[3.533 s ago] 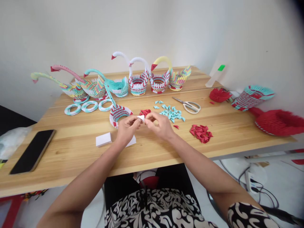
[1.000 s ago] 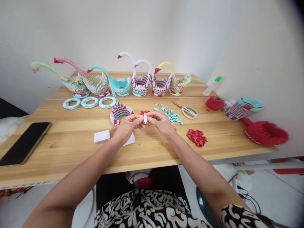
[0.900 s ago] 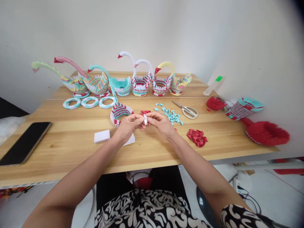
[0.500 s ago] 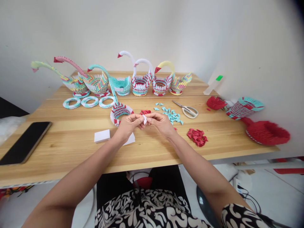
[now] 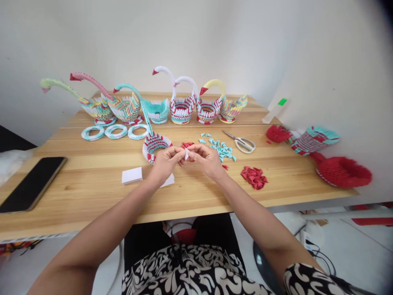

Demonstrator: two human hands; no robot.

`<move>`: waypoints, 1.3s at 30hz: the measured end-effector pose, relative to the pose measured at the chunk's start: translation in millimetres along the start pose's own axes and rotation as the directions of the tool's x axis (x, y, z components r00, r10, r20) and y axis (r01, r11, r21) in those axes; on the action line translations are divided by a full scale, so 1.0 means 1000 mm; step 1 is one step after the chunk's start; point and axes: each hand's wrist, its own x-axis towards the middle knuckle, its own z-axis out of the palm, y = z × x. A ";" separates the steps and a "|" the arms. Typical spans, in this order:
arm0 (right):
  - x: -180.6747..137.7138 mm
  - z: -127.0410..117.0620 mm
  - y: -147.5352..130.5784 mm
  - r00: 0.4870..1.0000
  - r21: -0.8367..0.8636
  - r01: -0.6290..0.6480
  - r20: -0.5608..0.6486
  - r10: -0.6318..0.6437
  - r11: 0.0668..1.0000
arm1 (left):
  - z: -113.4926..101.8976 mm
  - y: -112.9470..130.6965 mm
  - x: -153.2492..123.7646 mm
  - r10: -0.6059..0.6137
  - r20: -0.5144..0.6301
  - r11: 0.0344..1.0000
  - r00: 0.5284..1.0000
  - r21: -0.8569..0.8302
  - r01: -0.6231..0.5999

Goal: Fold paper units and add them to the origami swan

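Observation:
Between my fingertips is a small folded piece of white paper (image 5: 186,154), partly covered by the fingers. My left hand (image 5: 166,163) pinches it from the left, and my right hand (image 5: 208,161) pinches it from the right, both above the table. Behind my left hand lies a ring-shaped basket of folded paper (image 5: 150,144) in red, white and turquoise. A stack of white paper slips (image 5: 132,175) lies left of my left wrist, and loose white paper (image 5: 168,180) shows partly under that forearm. Red folded pieces (image 5: 187,145) peek out behind my fingertips.
Turquoise triangles (image 5: 223,150), scissors (image 5: 244,144) and a red pile (image 5: 254,177) lie to the right. Several paper swan baskets (image 5: 183,110) stand along the back, with paper rings (image 5: 116,131) before them. A phone (image 5: 33,184) lies left; red paper baskets (image 5: 344,171) lie right.
My right fingers have shifted slightly on the white paper, which now looks narrower between the fingertips. Otherwise the hands stay in place.

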 end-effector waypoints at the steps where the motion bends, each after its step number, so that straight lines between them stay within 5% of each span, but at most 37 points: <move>1: 0.000 0.001 -0.001 1.000 -0.001 0.010 -0.009 -0.010 1.000 | 0.000 0.001 0.001 -0.016 0.022 0.999 1.000 -0.038 0.017; 11: 0.000 0.000 0.002 0.999 -0.038 0.026 -0.030 -0.027 0.999 | 0.000 0.000 0.002 -0.083 -0.031 0.995 0.996 -0.052 0.081; 21: -0.002 -0.004 0.000 0.994 -0.260 0.112 0.031 -0.108 0.959 | 0.000 0.002 -0.002 0.098 0.049 0.939 0.994 0.327 -0.108; 27: -0.001 -0.005 -0.004 0.990 -0.268 0.132 -0.020 -0.142 0.954 | -0.001 0.005 0.000 -0.089 0.139 0.995 0.986 0.058 0.081; 39: -0.004 -0.003 -0.009 0.988 -0.325 0.142 -0.011 -0.154 0.935 | -0.005 0.004 0.001 -0.333 0.296 0.912 0.895 -0.141 0.386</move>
